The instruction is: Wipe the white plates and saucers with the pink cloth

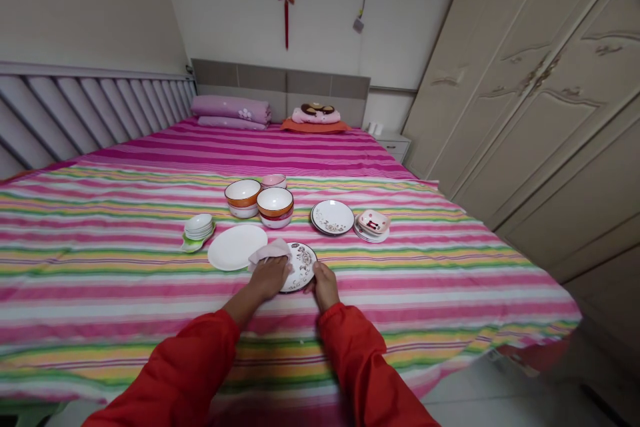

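A white plate with a dark rim and brown flower print (302,268) is in front of me. My right hand (325,282) grips its right edge, thumb on top. A pale pink cloth (270,250) lies over the plate's left side, and my left hand (273,275) presses on it, fingers closed on the cloth. Just left of the cloth lies a plain white oval plate (237,247). Behind the flowered plate, to the right, sits a stack of similar flowered plates (333,217).
Stacked orange-banded bowls (275,203) stand behind, with a pink bowl (274,181) beyond. Small white dishes (199,223) sit on a green leaf-shaped dish (187,243) at left. A pink dog-bone dish (374,220) tops small plates at right. Everything rests on a striped sheet (430,280).
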`<state>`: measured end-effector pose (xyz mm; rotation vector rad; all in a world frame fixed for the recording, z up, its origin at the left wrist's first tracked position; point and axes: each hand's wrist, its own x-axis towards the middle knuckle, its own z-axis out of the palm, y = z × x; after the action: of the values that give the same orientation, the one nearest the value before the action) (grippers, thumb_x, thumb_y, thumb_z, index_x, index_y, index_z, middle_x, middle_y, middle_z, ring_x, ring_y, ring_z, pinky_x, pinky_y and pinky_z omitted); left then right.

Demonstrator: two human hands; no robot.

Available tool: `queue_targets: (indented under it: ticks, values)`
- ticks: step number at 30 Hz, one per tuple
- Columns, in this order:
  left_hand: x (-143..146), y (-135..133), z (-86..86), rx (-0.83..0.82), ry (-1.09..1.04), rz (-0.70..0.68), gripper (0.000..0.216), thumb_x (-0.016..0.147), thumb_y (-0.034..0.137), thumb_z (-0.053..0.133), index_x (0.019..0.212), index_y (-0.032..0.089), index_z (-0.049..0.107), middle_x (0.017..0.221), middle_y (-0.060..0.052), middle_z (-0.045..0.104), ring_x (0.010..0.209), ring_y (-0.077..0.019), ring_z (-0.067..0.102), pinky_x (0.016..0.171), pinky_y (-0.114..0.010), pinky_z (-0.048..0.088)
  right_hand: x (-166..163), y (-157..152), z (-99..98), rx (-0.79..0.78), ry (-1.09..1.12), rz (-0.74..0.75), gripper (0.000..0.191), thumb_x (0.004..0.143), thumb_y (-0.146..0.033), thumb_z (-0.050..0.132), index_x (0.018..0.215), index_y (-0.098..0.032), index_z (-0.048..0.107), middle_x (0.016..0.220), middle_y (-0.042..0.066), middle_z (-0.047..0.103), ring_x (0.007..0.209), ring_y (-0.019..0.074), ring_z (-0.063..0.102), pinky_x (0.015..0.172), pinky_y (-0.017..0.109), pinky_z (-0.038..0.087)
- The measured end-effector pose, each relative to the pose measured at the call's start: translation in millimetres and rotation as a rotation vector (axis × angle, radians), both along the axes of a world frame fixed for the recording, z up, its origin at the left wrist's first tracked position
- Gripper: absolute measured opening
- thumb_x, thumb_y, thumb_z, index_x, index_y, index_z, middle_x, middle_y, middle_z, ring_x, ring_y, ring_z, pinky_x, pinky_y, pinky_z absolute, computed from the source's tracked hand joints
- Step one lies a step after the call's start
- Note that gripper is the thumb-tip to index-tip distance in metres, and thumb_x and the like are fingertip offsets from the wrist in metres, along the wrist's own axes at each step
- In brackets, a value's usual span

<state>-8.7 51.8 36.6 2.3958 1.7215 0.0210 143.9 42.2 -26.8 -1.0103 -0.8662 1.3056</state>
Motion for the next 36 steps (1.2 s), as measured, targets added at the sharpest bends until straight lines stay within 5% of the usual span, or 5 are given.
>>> queue_targets:
  ticks: [7, 12, 20, 29, 36]
  values:
    - [-16.8, -52.5, 0.3, 0.037, -0.032, -0.059, 0.041, 0.094, 0.033, 0.026, 0.118, 0.015, 0.054, 0.120, -0.015, 0.061, 0.112, -0.0282, 0.053, 0.097, -0.048, 0.033, -2.1, -1.6, 0.8, -0.006, 0.007, -0.011, 0.043, 0.072, -0.061, 0.057, 0.070, -0.018, 0.055, 0.042, -0.005, 0.052, 0.030, 0.0114, 0.047, 0.029, 0.022, 0.033]
    - [-0.4, -71.8, 1.5, -0.047, -0.126, -0.204, 0.038, 0.095, 0.032, 0.025, 0.112, 0.017, 0.055, 0.112, -0.012, 0.064, 0.102, -0.0252, 0.058, 0.089, -0.042, 0.040, -1.9, -3.9, 1.8, 0.009, -0.021, -0.033, 0.038, 0.075, -0.057, 0.055, 0.069, -0.020, 0.055, 0.044, -0.007, 0.050, 0.034, 0.0109, 0.044, 0.033, 0.023, 0.033]
    - [33.4, -29.2, -1.2, -0.086, -0.138, -0.273, 0.043, 0.095, 0.034, 0.020, 0.123, 0.017, 0.049, 0.128, -0.011, 0.056, 0.115, -0.0243, 0.051, 0.098, -0.043, 0.035, 3.6, 1.8, -0.6, 0.110, -0.098, -0.146, 0.035, 0.073, -0.050, 0.058, 0.060, -0.018, 0.056, 0.058, -0.004, 0.057, 0.058, 0.0114, 0.049, 0.055, 0.023, 0.041]
    - [31.6, 16.4, -5.7, -0.086, -0.068, -0.147, 0.047, 0.095, 0.037, 0.018, 0.126, 0.017, 0.047, 0.136, -0.013, 0.050, 0.124, -0.0254, 0.045, 0.101, -0.044, 0.030, 0.3, 1.5, 0.3, -0.020, -0.018, -0.012, 0.045, 0.070, -0.064, 0.056, 0.065, -0.019, 0.051, 0.038, -0.006, 0.051, 0.028, 0.0112, 0.046, 0.029, 0.021, 0.028]
    - [5.2, 11.4, -3.1, -0.045, -0.022, -0.032, 0.048, 0.095, 0.036, 0.021, 0.129, 0.011, 0.045, 0.134, -0.017, 0.051, 0.124, -0.0275, 0.045, 0.101, -0.045, 0.029, -0.2, -0.2, 4.0, -0.004, -0.008, 0.004, 0.046, 0.070, -0.065, 0.056, 0.066, -0.019, 0.050, 0.037, -0.006, 0.051, 0.027, 0.0106, 0.047, 0.027, 0.019, 0.031]
